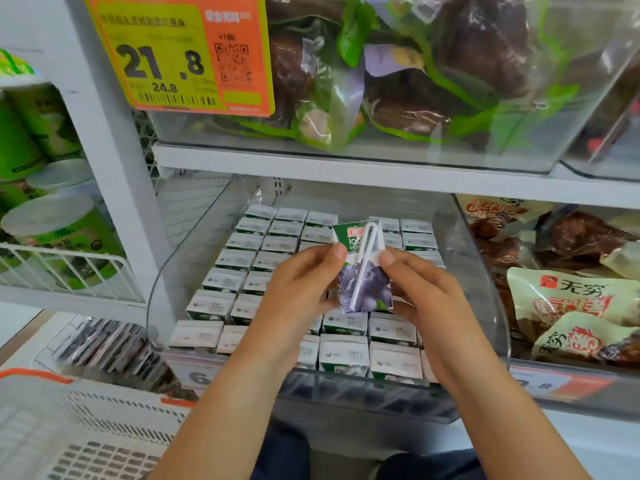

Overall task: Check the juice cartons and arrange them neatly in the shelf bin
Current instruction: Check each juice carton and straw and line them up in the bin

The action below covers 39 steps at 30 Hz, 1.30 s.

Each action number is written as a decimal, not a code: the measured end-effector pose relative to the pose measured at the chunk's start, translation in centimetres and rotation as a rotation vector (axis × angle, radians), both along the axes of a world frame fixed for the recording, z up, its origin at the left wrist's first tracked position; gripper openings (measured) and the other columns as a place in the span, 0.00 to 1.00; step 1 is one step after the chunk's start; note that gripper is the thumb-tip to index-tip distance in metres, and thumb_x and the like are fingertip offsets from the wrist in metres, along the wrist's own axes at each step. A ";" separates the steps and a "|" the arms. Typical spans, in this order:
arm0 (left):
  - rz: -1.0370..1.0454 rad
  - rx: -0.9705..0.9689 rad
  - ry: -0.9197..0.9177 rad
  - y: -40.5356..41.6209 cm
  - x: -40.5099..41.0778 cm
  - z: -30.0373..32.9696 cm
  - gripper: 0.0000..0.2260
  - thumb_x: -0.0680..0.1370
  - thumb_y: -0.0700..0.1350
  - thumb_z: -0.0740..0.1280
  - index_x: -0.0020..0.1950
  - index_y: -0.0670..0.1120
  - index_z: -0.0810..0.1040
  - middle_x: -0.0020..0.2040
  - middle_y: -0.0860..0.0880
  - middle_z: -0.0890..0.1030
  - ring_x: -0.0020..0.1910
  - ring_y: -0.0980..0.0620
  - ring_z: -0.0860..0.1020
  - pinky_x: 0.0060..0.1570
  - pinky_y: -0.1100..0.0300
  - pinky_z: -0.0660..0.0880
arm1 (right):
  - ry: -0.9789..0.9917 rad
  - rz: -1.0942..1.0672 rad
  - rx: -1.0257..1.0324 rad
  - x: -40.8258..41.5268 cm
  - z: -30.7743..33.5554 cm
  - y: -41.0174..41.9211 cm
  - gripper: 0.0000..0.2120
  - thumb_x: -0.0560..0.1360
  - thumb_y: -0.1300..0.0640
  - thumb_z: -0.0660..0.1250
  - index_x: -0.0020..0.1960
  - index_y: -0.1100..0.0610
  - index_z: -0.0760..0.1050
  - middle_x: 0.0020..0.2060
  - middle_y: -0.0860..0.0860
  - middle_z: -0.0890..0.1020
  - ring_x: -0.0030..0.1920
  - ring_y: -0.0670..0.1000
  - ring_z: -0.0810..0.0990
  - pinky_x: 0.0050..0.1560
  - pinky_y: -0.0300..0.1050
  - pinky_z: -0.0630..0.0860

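One juice carton [363,268] is held up between both hands above the clear shelf bin [498,306], roughly over the bin's middle. The left hand [294,289] is extended from the lower centre with its thumb pressed on the carton's left edge and its fingers curled behind the lower part; the right hand [426,292] is brought in from the lower right, its thumb pinching the right edge and its fingers hidden behind the carton. Both forearms are angled upward and inward toward the carton. The carton is held nearly upright, its long axis vertical with a slight tilt, green top uppermost, and the face bearing the wrapped straw [363,265] is turned toward the camera; the straw is laid diagonally along that face. Below, the packed cartons [239,258] are stood upright in rows, tops facing up; about six columns can be made out, though an exact count cannot be given because several are hidden by the hands. A yellow-and-orange price tag [180,53] is hung on the shelf above.
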<state>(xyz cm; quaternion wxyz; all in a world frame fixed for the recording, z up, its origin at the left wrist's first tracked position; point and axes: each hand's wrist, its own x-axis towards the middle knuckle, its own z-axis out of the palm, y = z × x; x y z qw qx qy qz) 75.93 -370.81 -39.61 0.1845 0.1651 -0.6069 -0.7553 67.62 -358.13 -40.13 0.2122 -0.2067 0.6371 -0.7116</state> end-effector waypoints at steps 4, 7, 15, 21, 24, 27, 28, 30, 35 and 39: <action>0.003 -0.032 0.031 0.0 0.0 -0.2 0.09 0.79 0.45 0.65 0.57 0.48 0.81 0.49 0.48 0.85 0.47 0.50 0.84 0.44 0.64 0.80 | 0.018 0.045 0.000 0.0 0.0 0.3 0.12 0.76 0.58 0.65 0.58 0.53 0.80 0.46 0.48 0.86 0.45 0.44 0.83 0.49 0.37 0.79; 0.025 -0.056 0.054 -0.1 -0.1 -0.4 0.07 0.78 0.43 0.66 0.51 0.54 0.81 0.48 0.55 0.85 0.49 0.56 0.83 0.48 0.64 0.78 | 0.026 0.044 -0.023 0.1 0.1 0.3 0.13 0.77 0.62 0.64 0.59 0.53 0.79 0.50 0.47 0.85 0.49 0.43 0.82 0.54 0.35 0.77; 0.028 -0.032 0.067 0.0 -0.1 -0.5 0.07 0.79 0.44 0.66 0.52 0.54 0.81 0.49 0.54 0.85 0.49 0.55 0.83 0.44 0.68 0.78 | 0.028 0.004 -0.035 0.1 0.1 0.1 0.14 0.77 0.62 0.64 0.61 0.55 0.78 0.50 0.48 0.85 0.50 0.46 0.83 0.52 0.35 0.78; 0.023 0.019 0.043 0.0 -0.1 -0.5 0.08 0.79 0.43 0.65 0.55 0.51 0.81 0.51 0.52 0.85 0.52 0.54 0.83 0.50 0.64 0.79 | 0.089 0.012 -0.046 0.2 0.3 0.1 0.14 0.76 0.65 0.65 0.54 0.48 0.78 0.40 0.41 0.85 0.42 0.39 0.83 0.41 0.29 0.76; 0.003 -0.012 0.034 0.1 -0.1 -0.3 0.10 0.80 0.42 0.63 0.58 0.50 0.80 0.53 0.52 0.85 0.53 0.53 0.82 0.54 0.59 0.78 | 0.154 0.031 -0.053 0.4 0.4 0.1 0.16 0.76 0.67 0.65 0.50 0.45 0.77 0.38 0.40 0.85 0.41 0.37 0.82 0.40 0.27 0.74; 0.011 -0.020 0.036 0.4 -0.2 0.0 0.09 0.80 0.43 0.63 0.57 0.50 0.81 0.52 0.51 0.85 0.51 0.52 0.83 0.50 0.62 0.79 | 0.188 0.017 -0.053 0.6 0.5 0.1 0.15 0.77 0.65 0.63 0.51 0.45 0.77 0.40 0.39 0.85 0.43 0.37 0.82 0.42 0.28 0.74; 0.013 -0.005 0.033 0.4 -0.1 0.1 0.08 0.80 0.44 0.64 0.53 0.50 0.83 0.50 0.50 0.85 0.49 0.51 0.84 0.46 0.63 0.80 | 0.180 0.002 -0.049 0.6 0.5 0.1 0.13 0.77 0.63 0.63 0.52 0.46 0.78 0.41 0.41 0.85 0.43 0.38 0.82 0.43 0.29 0.75; 0.001 0.040 0.014 0.5 0.0 0.4 0.09 0.78 0.48 0.66 0.46 0.49 0.85 0.45 0.46 0.86 0.42 0.49 0.85 0.40 0.63 0.80 | 0.140 -0.023 -0.035 0.4 0.4 0.2 0.09 0.77 0.58 0.64 0.55 0.53 0.80 0.41 0.46 0.86 0.42 0.41 0.83 0.42 0.32 0.76; -0.014 0.144 -0.061 -0.1 0.2 0.4 0.19 0.70 0.57 0.70 0.48 0.43 0.85 0.44 0.43 0.86 0.42 0.48 0.84 0.40 0.59 0.80 | 0.039 -0.042 -0.028 0.6 0.6 0.2 0.10 0.75 0.50 0.65 0.49 0.52 0.83 0.39 0.49 0.86 0.39 0.45 0.82 0.39 0.32 0.76; 0.008 0.348 -0.039 -0.3 0.1 0.6 0.11 0.69 0.53 0.71 0.40 0.47 0.87 0.39 0.47 0.85 0.36 0.53 0.84 0.33 0.61 0.79 | 0.002 -0.001 -0.064 0.8 1.1 0.4 0.12 0.74 0.48 0.63 0.51 0.50 0.82 0.43 0.51 0.86 0.42 0.48 0.83 0.40 0.35 0.78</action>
